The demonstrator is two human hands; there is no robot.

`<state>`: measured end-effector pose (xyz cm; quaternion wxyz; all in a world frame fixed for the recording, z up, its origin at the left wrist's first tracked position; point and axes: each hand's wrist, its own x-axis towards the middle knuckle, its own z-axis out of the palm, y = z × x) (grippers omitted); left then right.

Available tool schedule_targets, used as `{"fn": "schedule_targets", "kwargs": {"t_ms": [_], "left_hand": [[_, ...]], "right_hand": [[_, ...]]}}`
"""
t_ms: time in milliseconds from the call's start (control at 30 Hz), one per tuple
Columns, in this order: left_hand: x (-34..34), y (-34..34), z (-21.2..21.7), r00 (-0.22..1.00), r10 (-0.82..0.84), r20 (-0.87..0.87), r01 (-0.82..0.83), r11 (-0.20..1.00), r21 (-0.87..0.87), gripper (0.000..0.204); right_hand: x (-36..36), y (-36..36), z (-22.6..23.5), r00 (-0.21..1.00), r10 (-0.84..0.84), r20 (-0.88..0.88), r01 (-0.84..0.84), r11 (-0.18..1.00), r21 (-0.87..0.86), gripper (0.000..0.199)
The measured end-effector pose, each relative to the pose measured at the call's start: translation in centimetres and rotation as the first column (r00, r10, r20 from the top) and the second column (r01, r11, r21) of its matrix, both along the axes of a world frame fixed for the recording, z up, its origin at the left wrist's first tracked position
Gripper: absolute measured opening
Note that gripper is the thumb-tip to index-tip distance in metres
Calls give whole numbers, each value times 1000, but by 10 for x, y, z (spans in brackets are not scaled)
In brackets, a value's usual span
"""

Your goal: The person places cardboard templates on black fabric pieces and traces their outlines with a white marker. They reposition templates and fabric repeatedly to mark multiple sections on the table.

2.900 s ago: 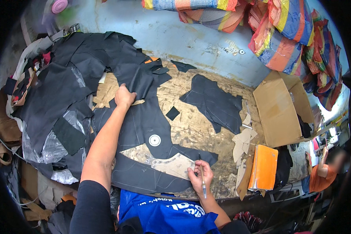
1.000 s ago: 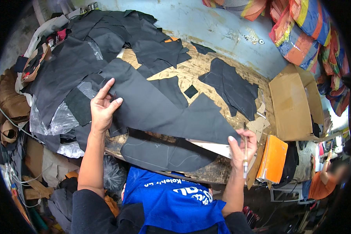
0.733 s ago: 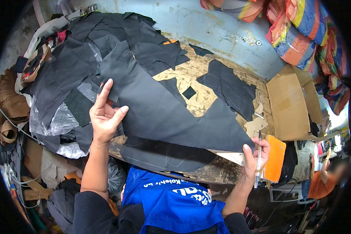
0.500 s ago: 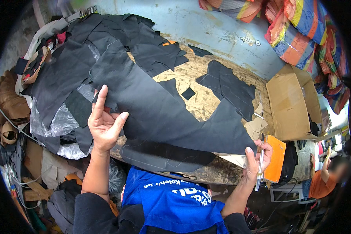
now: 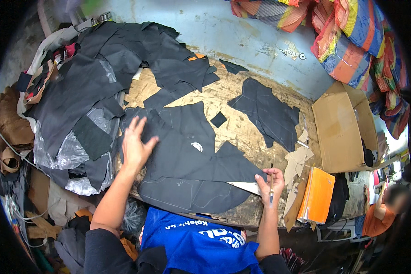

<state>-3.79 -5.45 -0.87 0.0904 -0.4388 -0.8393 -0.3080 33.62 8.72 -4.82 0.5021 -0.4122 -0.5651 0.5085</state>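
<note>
- The large dark fabric sheet point(image 5: 187, 160) lies flat on the near part of the wooden worktop point(image 5: 242, 105), its curved lower edge hanging a little over the front rim. It looks thin, matte and limp, with faint chalk lines and a small white curved mark on it.
- The left hand point(image 5: 134, 146) rests on the sheet's left part with its fingers spread wide and gripping nothing.
- The right hand point(image 5: 270, 180) is at the sheet's pointed right corner, its fingers closed around a thin pen-like tool point(image 5: 271, 192) that points down.
- The step in hand seems to be smoothing the sheet. The next move probably calls for the left palm to keep it flat while the tool comes to the fabric.
- Around it lie a smaller dark cut piece point(image 5: 267, 114), a heap of black offcuts point(image 5: 100, 77), clear plastic film point(image 5: 68, 150), an open cardboard box point(image 5: 342, 128) and an orange folder point(image 5: 317, 196).
</note>
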Motion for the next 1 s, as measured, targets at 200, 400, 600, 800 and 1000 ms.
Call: {"fn": "schedule_targets", "kwargs": {"t_ms": [200, 400, 600, 800, 1000], "left_hand": [[-63, 107, 18, 949, 313, 40, -275, 883, -379, 66], [-113, 151, 20, 811, 153, 565, 84, 925, -370, 44], [-152, 113, 72, 260, -442, 859, -22, 886, 463, 11], [-172, 95, 110, 240, -617, 750, -154, 738, 657, 26], [-189, 127, 72, 403, -294, 867, -314, 845, 433, 53]], "right_hand": [[1, 1, 0, 994, -91, -60, 87, 994, -69, 46], [3, -2, 1, 990, -117, -85, 108, 989, -101, 46], [4, 1, 0, 982, -107, -155, 87, 987, -134, 38], [5, 0, -3, 991, -107, -77, 99, 989, -106, 38], [3, -1, -4, 991, -118, -65, 113, 990, -79, 39]]}}
